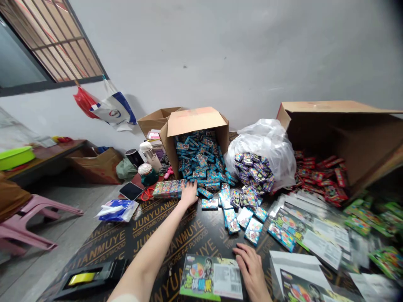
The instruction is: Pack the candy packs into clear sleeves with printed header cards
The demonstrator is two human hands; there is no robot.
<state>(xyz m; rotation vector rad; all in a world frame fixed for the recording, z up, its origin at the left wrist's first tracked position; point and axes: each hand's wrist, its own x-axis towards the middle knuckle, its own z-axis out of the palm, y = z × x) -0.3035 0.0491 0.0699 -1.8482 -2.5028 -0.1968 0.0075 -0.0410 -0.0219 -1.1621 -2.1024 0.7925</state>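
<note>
My left hand (189,193) reaches far forward, fingers spread, resting on the right end of a row of small colourful packets (166,188) lined up on the black plywood table (151,239). Just beyond it a tipped cardboard box (195,122) spills several blue packets (201,161). My right hand (252,268) lies flat near the front edge, fingers on the right side of a green printed flat card box (210,277). Loose packets (233,220) lie between the two hands.
A clear plastic bag (264,142) holds purple packets. A big open carton (343,130) at right spills red packets (317,176). Flattened printed cards (305,235) spread at right. A tape dispenser (91,277) sits front left; phone (130,191), red scissors (146,193), jars and pink stool (31,218) left.
</note>
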